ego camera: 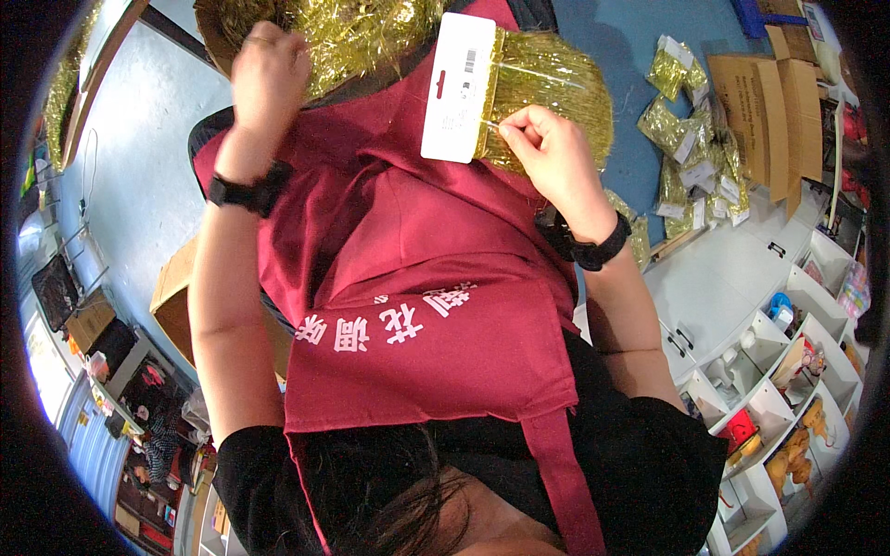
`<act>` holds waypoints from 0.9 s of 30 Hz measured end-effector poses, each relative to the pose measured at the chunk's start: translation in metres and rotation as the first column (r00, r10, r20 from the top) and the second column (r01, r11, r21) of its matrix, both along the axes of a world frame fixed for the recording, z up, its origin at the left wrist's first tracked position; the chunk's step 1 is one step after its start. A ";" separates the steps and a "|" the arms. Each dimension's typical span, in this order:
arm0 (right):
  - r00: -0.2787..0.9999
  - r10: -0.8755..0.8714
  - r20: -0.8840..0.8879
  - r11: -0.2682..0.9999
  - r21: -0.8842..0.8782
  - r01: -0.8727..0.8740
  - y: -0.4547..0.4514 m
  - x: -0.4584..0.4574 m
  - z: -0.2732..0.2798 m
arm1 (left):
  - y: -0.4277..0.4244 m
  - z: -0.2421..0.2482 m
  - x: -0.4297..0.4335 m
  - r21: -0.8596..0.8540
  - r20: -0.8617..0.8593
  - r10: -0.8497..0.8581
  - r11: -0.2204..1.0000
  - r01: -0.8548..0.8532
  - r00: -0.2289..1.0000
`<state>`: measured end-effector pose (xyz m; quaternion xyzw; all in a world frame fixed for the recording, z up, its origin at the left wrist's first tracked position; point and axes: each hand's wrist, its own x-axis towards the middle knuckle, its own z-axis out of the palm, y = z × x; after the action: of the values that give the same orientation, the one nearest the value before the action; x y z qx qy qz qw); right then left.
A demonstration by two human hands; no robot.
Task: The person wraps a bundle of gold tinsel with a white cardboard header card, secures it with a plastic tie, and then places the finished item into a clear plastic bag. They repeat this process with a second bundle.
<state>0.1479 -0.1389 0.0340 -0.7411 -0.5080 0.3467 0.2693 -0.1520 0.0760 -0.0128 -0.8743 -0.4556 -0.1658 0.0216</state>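
Observation:
Across the maroon apron [417,229] on my lap lies a flat bundle of gold tinsel fringe [556,83], with a white header card [459,90] at one end. The card bears print and has a hanging slot. My right hand [549,139] pinches a thin whitish tie [491,125] at the card's edge, its fingers over the fringe. Curled and blurred, my left hand [268,76] is raised beside a loose heap of gold tinsel [368,42]. Whether its fingers hold anything is hidden.
Several carded tinsel packs [695,153] lie on the blue surface to the right, near folded cardboard [772,125]. White cubby shelves [779,389] with small goods stand at lower right. A cardboard box [174,281] sits beside my left forearm.

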 end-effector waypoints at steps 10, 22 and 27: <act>1.000 -0.014 0.008 1.000 -0.002 0.014 -0.001 -0.002 0.007 | 0.130 0.029 -0.080 0.049 -0.070 0.234 0.972 -0.231 0.970; 0.990 0.042 0.138 0.999 0.001 -0.043 0.000 -0.004 0.021 | -0.040 0.046 0.084 -0.089 0.400 -0.394 0.882 0.463 0.828; 0.855 0.213 0.473 0.977 -0.098 -0.189 -0.003 -0.009 0.056 | -0.106 0.060 0.140 -0.486 0.595 -0.440 0.469 0.737 0.672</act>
<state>0.1387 -0.1416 0.0902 -0.7529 -0.6251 0.1900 0.0793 -0.0117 -0.0301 0.0470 -0.8652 -0.1377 -0.1480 -0.4588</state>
